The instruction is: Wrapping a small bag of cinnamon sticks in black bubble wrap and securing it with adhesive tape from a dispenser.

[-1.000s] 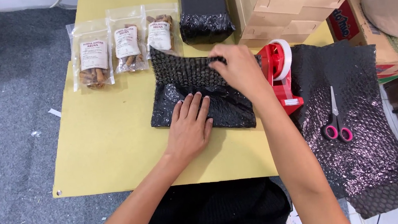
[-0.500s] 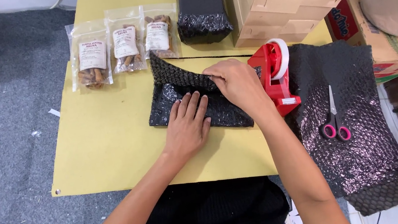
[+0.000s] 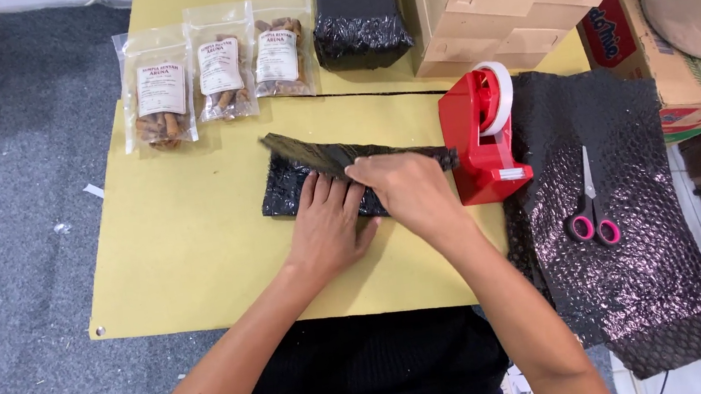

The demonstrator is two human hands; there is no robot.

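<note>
Your right hand point(image 3: 408, 192) pinches the upper flap of the black bubble-wrap bundle point(image 3: 313, 179) and folds it down toward you, while your left hand point(image 3: 329, 222) lies flat with fingers spread on the near part and presses it to the table point(image 3: 190, 270). So neither grip is released: one grasps the flap, the other only presses.

I judge the wrapping about half done. The bundle is already folded into a flat packet, but the flap stands up at its left corner and no tape is visible on it. Closing and taping seem to be left.

The bundle lies near the middle of the table, just left of the red tape dispenser point(image 3: 482, 141). It looks dark, shiny and bumpy, and what is inside is hidden.
</note>
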